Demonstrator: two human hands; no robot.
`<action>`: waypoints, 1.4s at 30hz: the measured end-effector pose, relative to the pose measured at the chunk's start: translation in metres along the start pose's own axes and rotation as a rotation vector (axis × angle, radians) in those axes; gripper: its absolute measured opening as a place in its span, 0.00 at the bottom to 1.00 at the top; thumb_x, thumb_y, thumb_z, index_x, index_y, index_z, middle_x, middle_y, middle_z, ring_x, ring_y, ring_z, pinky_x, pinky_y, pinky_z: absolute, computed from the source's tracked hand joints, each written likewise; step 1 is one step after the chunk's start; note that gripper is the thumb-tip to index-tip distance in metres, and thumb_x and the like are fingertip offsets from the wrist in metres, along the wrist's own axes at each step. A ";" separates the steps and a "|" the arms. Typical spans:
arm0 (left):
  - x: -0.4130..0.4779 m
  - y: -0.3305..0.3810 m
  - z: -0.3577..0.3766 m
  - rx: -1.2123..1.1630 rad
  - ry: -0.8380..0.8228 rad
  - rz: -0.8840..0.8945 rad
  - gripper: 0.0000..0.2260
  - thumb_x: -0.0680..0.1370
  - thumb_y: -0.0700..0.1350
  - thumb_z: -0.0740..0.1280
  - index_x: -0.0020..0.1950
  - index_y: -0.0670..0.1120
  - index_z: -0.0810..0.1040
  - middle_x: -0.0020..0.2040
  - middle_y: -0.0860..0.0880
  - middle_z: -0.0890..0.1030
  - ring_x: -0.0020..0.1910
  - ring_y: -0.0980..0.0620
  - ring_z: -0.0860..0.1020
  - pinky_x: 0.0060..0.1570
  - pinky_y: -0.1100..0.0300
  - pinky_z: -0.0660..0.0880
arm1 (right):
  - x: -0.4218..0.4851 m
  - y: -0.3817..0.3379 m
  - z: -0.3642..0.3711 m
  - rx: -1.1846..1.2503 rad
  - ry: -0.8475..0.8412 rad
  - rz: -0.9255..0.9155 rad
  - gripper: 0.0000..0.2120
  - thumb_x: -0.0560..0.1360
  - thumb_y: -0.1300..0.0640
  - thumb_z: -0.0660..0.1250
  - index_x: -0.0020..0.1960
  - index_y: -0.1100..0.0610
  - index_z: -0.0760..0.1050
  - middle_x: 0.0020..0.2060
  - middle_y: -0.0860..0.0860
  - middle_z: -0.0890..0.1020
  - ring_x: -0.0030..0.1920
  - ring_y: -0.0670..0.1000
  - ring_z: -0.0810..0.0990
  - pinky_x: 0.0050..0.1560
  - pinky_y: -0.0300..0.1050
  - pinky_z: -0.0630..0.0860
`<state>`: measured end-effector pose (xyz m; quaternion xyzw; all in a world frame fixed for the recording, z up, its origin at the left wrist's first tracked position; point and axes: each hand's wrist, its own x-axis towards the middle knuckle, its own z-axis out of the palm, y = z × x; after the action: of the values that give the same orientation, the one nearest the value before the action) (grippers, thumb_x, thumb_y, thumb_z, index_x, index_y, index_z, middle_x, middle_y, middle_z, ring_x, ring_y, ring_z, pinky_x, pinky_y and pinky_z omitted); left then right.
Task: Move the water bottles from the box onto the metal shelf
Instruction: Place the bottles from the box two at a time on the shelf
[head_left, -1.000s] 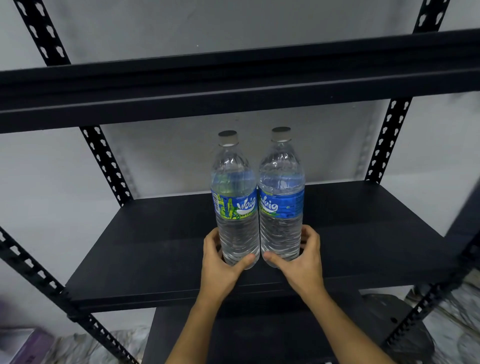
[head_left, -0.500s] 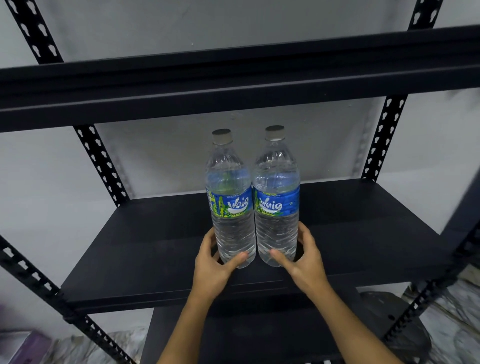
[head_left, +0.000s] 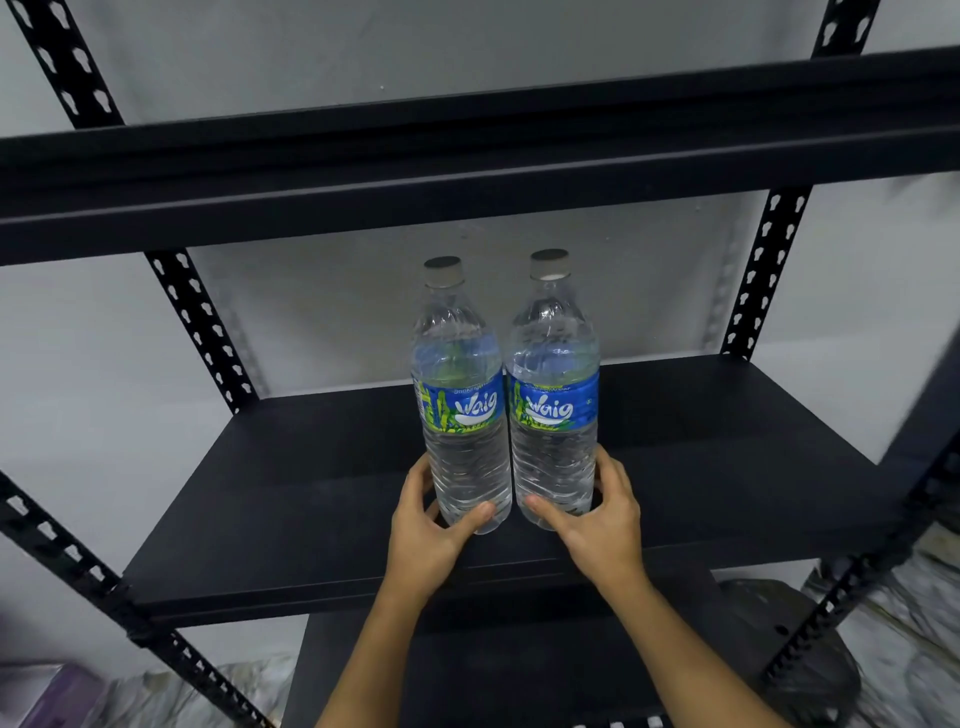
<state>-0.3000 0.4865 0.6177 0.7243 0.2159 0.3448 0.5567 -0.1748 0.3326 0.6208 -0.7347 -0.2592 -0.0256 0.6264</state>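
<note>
count — water bottles (head_left: 462, 415) 2 | hands (head_left: 426, 540) 2 | shelf boards (head_left: 311, 499) 3 | slotted uprights (head_left: 200, 327) 4

Clear plastic on the left bottle (head_left: 467, 467) and the right bottle (head_left: 553, 467), colourless water in both. Bright blue on the left label (head_left: 460, 408) and the right label (head_left: 556, 408), with white lettering and green leafy stalks down the left edge. Both caps (head_left: 443, 271) are pale grey. The shelf (head_left: 311, 493) is matt black, and so is the upper board (head_left: 467, 171). Black uprights (head_left: 200, 322) show a repeating row of keyhole cut-outs. The wall (head_left: 78, 364) is pale grey-white, the floor (head_left: 924, 597) mottled grey and white. There's a blurred purple object (head_left: 62, 691) bottom left.
</note>
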 end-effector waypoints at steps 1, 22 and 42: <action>0.000 0.000 0.000 -0.001 0.000 0.001 0.36 0.67 0.42 0.81 0.72 0.49 0.69 0.66 0.54 0.78 0.65 0.57 0.77 0.64 0.58 0.77 | 0.000 0.000 -0.002 0.013 -0.018 -0.002 0.42 0.58 0.46 0.81 0.68 0.44 0.68 0.59 0.41 0.74 0.61 0.42 0.75 0.61 0.43 0.74; -0.001 0.007 0.010 0.046 0.034 -0.017 0.46 0.58 0.56 0.82 0.72 0.55 0.65 0.67 0.56 0.75 0.63 0.60 0.78 0.58 0.62 0.77 | 0.004 0.009 -0.013 0.059 -0.183 0.050 0.44 0.60 0.43 0.78 0.72 0.45 0.64 0.62 0.43 0.78 0.62 0.43 0.77 0.63 0.52 0.75; -0.003 0.016 0.004 -0.034 -0.032 -0.041 0.30 0.68 0.31 0.78 0.65 0.52 0.75 0.57 0.55 0.84 0.56 0.61 0.82 0.51 0.71 0.77 | 0.011 0.009 -0.018 0.156 -0.198 0.048 0.38 0.62 0.57 0.81 0.69 0.50 0.69 0.61 0.45 0.76 0.60 0.44 0.78 0.61 0.47 0.77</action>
<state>-0.3000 0.4777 0.6317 0.7156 0.2158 0.3251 0.5793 -0.1563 0.3185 0.6209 -0.6889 -0.3032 0.0821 0.6533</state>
